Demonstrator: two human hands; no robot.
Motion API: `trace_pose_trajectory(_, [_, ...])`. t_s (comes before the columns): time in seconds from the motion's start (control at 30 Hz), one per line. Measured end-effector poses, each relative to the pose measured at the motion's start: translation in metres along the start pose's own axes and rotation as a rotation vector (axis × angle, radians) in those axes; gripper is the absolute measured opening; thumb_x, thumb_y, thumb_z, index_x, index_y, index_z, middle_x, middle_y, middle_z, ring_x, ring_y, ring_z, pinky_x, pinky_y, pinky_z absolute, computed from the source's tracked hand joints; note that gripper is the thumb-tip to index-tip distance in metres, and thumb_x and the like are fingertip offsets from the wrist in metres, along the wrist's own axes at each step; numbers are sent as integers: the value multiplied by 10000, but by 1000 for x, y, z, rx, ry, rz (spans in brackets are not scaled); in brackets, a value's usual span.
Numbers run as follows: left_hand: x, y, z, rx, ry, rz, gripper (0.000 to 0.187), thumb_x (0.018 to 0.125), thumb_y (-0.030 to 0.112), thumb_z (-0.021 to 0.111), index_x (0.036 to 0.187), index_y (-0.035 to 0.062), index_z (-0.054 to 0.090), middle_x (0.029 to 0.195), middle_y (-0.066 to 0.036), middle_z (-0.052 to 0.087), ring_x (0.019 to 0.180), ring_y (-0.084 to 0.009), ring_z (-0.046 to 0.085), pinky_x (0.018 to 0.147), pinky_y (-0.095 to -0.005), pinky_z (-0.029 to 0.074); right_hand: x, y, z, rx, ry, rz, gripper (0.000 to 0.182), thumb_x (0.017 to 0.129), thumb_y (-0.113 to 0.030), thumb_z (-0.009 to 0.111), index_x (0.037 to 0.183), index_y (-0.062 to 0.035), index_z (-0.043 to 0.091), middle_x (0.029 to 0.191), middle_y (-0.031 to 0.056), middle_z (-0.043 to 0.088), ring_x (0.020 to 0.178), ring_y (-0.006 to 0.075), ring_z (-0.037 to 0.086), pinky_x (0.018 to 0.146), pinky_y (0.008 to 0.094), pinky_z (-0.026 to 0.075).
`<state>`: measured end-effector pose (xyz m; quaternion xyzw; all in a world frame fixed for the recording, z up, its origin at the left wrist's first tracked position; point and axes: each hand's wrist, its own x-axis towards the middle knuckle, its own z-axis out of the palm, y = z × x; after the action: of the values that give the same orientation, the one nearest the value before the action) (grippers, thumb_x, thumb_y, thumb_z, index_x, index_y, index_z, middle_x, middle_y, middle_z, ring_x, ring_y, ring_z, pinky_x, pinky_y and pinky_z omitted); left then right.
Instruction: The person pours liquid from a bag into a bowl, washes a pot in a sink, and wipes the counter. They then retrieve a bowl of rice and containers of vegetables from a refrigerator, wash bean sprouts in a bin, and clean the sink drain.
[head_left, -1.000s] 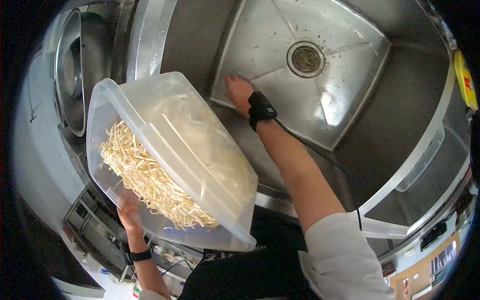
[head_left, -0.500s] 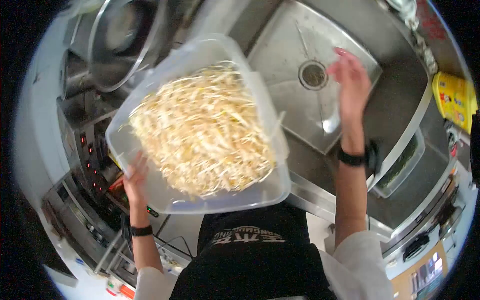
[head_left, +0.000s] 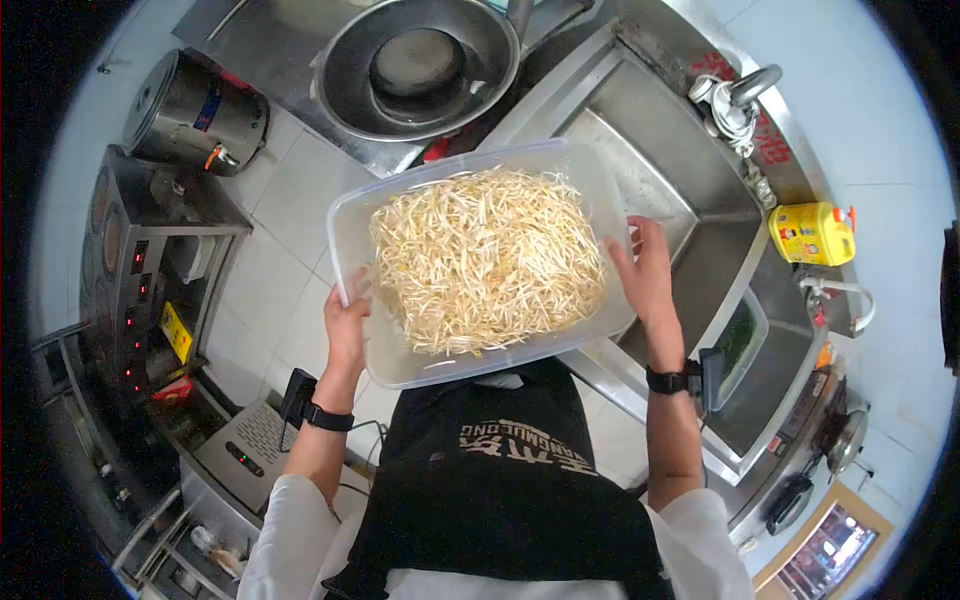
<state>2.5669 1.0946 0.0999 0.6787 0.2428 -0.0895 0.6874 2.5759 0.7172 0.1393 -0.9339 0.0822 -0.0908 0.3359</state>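
Observation:
A clear plastic tub (head_left: 395, 370) hangs level in front of my apron, to the left of the sink. Pale bean sprouts (head_left: 490, 262) fill it in a broad heap. My left hand (head_left: 346, 328) grips the tub's left side, thumb at the rim and the other fingers partly hidden. At the opposite side, my right hand (head_left: 648, 280) curls its fingers against the tub's right edge; some fingertips are hidden behind the wall.
A steel sink (head_left: 735, 262) lies to the right, with a yellow jug (head_left: 815, 233) on its far side and a tub of greens (head_left: 742, 340) in a second basin. A large wok (head_left: 335, 75) stands ahead. Left are a steel pot (head_left: 190, 110) and a cooker (head_left: 120, 260).
My right hand has come from over the sink to the tub's right side. The tub, tilted before, is now level, and my view has turned left, away from the sink.

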Motion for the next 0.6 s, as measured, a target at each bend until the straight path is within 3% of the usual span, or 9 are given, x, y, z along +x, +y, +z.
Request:
trace_pose_trajectory(0.03, [1, 1, 0, -12, -6, 5, 548, 623, -42, 411, 1170, -38, 452, 1057, -107, 542, 841, -143, 527, 730, -238, 430, 3, 1, 5, -10, 7, -7, 308, 781, -168, 609, 1018, 10, 527, 919, 153, 534, 750, 236, 515, 673, 334, 422])
trace_pose_trajectory(0.1, [0, 5, -1, -144, -73, 9, 510, 637, -46, 415, 1145, -33, 462, 1022, -105, 546, 840, -148, 538, 724, -243, 436, 5, -1, 10, 338, -178, 504, 229, 805, -165, 576, 938, 16, 532, 759, 66, 541, 651, 142, 479, 622, 282, 411])
trace_pose_trajectory(0.13, [2, 8, -3, -143, -90, 19, 510, 637, -46, 415, 1145, -33, 462, 1022, -105, 546, 840, -148, 538, 724, -243, 436, 0, 3, 12, 339, -158, 504, 229, 805, -165, 576, 938, 16, 532, 759, 66, 541, 651, 142, 479, 622, 282, 411])
trace_pose_trajectory(0.2, [6, 14, -3, -180, -154, -19, 492, 647, -52, 418, 1137, -29, 456, 1013, -103, 546, 841, -153, 545, 724, -251, 445, -12, 11, 11, 333, -15, 216, 177, 813, -164, 571, 851, 7, 544, 663, -2, 513, 599, 71, 424, 567, 237, 383])
trace_pose_trajectory(0.37, [34, 21, -22, -191, -494, -81, 580, 632, -56, 390, 1210, -15, 407, 1094, -110, 520, 907, -212, 551, 755, -306, 479, -63, -26, -9, 493, 294, 468, 225, 853, -219, 535, 755, -22, 576, 671, -30, 522, 607, 43, 434, 540, 187, 352])
trace_pose_trajectory(0.43, [45, 27, -31, -224, -616, -95, 586, 628, -62, 381, 1212, -13, 406, 1082, -113, 524, 904, -219, 559, 737, -308, 490, -77, -56, -14, 704, 384, 497, 252, 883, -230, 497, 767, -25, 588, 689, -18, 549, 603, 51, 464, 539, 179, 365])
trace_pose_trajectory(0.47, [48, 31, -30, -269, -628, -159, 558, 627, -73, 392, 1182, -16, 416, 1035, -104, 531, 858, -192, 555, 696, -283, 477, -81, -31, -17, 556, 390, 541, 259, 901, -221, 466, 805, -16, 591, 700, -3, 562, 604, 68, 493, 551, 191, 399])
trace_pose_trajectory(0.5, [49, 33, -26, -312, -641, -227, 531, 626, -84, 403, 1152, -18, 427, 987, -95, 538, 812, -164, 551, 654, -259, 465, -84, -12, -14, 769, 434, 465, 247, 903, -219, 458, 861, -15, 593, 740, 24, 594, 638, 78, 532, 595, 196, 424])
trace_pose_trajectory(0.6, [49, 19, -17, -189, -594, -119, 538, 611, -102, 406, 1141, -14, 433, 969, -94, 544, 795, -162, 553, 626, -246, 464, -84, -53, -46, 957, 643, 415, 260, 906, -211, 442, 976, 7, 564, 860, 93, 632, 738, 121, 587, 681, 227, 449])
